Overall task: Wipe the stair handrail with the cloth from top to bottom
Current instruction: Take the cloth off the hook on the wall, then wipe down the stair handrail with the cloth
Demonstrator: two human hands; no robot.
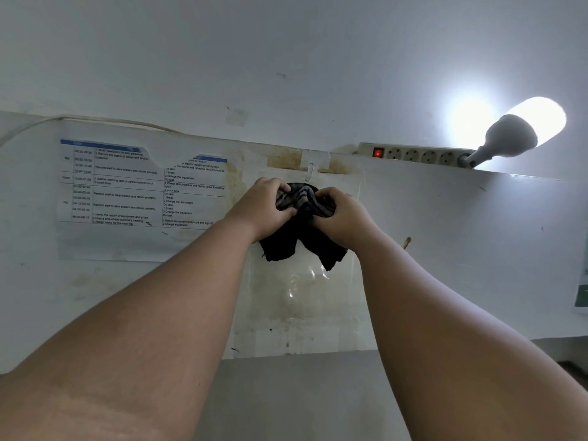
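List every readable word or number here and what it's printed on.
"Remind staff to take breaks and return promptly": schedule sheet.
"Charge the equipment": same sheet, right column.
"Check task progress and report to the PM before lunch": same sheet.
Times column and blue header: too blurred to read.
Power strip, cloth: no text.

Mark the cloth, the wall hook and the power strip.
cloth [304, 226], head view, dark middle fold
wall hook [310, 172], head view, clear loop
power strip [404, 153], head view, body between sockets
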